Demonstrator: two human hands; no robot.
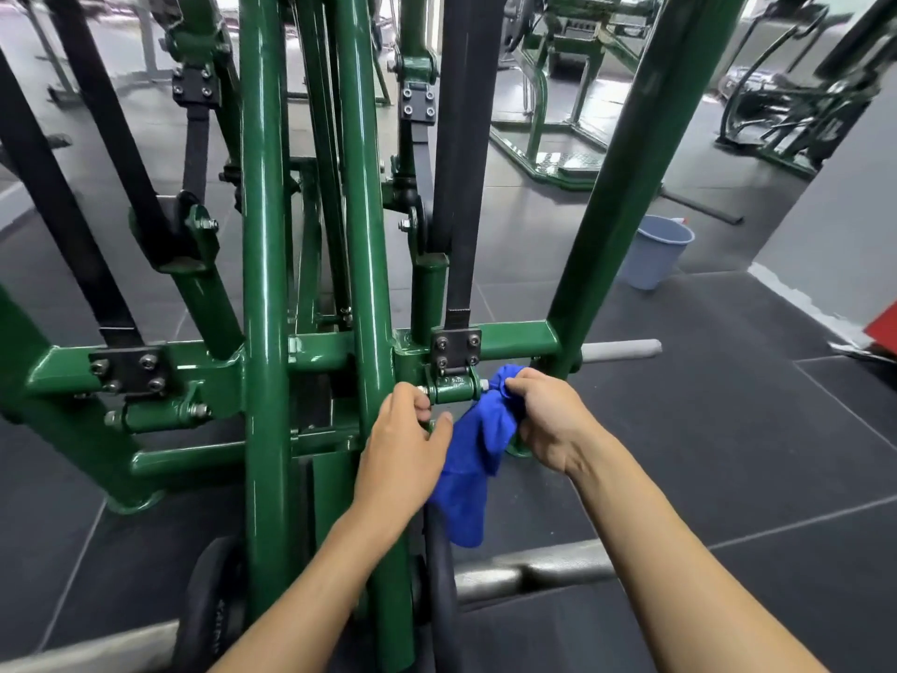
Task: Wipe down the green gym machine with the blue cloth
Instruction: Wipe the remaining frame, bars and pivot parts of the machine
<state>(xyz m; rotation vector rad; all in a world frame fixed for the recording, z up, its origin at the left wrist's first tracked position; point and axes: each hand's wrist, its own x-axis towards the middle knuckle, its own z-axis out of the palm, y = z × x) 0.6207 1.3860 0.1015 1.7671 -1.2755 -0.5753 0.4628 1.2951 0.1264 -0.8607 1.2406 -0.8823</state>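
The green gym machine [264, 264] fills the left and middle of the head view, with upright tubes, black straps and bolted black plates. My right hand [546, 420] grips the bunched top of the blue cloth [473, 459] and holds it against the right end of a small green pivot bracket [454, 387] low on the frame. The rest of the cloth hangs down between my hands. My left hand [405, 446] sits just left of the bracket, fingers curled round a part of the frame below it; what it holds is hidden.
A pale blue bucket [657, 252] stands on the dark rubber floor at the right. A grey bar [621, 351] sticks out right of the frame. Black weight plates [213, 604] and a steel sleeve [534, 573] lie near my forearms. More green machines [558, 89] stand behind.
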